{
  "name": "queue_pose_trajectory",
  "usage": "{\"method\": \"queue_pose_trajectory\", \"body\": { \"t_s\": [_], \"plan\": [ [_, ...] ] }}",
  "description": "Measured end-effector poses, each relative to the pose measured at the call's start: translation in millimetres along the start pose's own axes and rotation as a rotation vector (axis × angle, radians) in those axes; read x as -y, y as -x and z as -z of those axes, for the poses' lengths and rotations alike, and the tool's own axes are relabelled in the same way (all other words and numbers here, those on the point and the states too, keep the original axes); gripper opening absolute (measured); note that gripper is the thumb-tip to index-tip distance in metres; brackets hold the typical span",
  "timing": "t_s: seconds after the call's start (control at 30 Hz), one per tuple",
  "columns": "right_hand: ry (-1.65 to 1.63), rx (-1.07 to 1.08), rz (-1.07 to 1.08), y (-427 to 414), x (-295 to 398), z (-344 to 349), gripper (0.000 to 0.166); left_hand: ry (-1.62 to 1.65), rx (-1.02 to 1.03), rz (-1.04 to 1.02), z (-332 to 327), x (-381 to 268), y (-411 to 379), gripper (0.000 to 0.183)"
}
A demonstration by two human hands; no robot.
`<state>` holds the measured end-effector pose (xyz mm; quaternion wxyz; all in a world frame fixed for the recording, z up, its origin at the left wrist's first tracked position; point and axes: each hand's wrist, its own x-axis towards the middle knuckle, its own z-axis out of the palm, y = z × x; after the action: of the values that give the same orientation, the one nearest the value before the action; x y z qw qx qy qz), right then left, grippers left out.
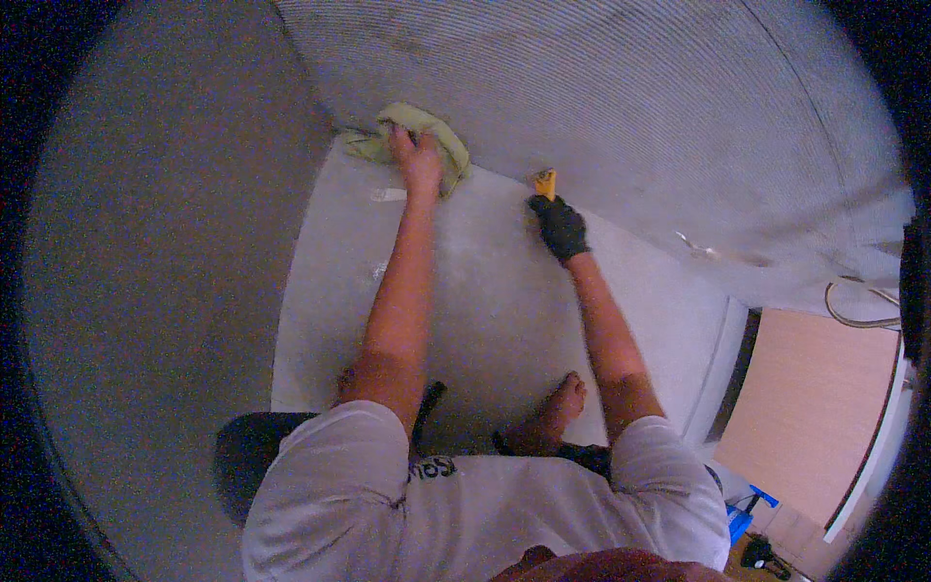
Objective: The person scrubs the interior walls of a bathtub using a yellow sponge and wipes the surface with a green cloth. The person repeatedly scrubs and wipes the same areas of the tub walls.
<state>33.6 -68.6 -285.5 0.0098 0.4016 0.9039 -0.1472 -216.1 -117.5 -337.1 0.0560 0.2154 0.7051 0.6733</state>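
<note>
My bare left hand [420, 161] presses a bunched yellow-green cloth [454, 149] at the far left corner of a pale floor surface [494, 305], where it meets the walls. My right hand [560, 229] wears a dark glove. Out of its fist points a yellow hand tool [545, 185], its tip close to the foot of the wall; its exact kind is too blurred to tell. Between my arms the floor bears a white smear [388, 194] and a whitish patch [380, 271], both beside my left forearm.
A finely ribbed wall [553, 80] rises ahead, a plain wall [174, 218] at left. On the right are a metal fitting [705, 251], a looped hose [833, 302], a light wood-coloured panel [814, 407] and a blue object [740, 520]. My bare foot [564, 400] rests below my right arm.
</note>
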Motion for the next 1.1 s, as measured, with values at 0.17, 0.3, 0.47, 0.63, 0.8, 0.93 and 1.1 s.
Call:
{"method": "queue_pose_trajectory", "body": {
  "t_s": [0.17,0.3,0.47,0.63,0.8,0.93,1.1],
  "plan": [
    [0.293,0.243,0.147,3,-26,55,0.025,-0.011,0.139,0.147,0,-41,-2,0.056],
    [0.362,0.318,0.122,-6,-9,60,0.025,-0.032,0.122,0.149,-4,-32,-7,0.056],
    [0.307,0.297,0.100,-6,-14,50,0.024,0.067,0.202,0.194,2,-16,-15,0.056],
    [0.249,0.290,0.073,0,-20,48,0.024,0.016,0.297,0.170,9,-47,-10,0.055],
    [0.201,0.230,0.153,-6,-18,39,0.023,-0.020,0.267,0.165,-1,-25,-9,0.056],
    [0.253,0.281,0.110,-2,-18,47,0.021,0.004,0.138,0.162,-3,-19,-8,0.057],
    [0.319,0.148,0.167,-10,-14,60,0.021,0.020,0.575,0.441,-17,-53,20,0.049]
  ]
}}
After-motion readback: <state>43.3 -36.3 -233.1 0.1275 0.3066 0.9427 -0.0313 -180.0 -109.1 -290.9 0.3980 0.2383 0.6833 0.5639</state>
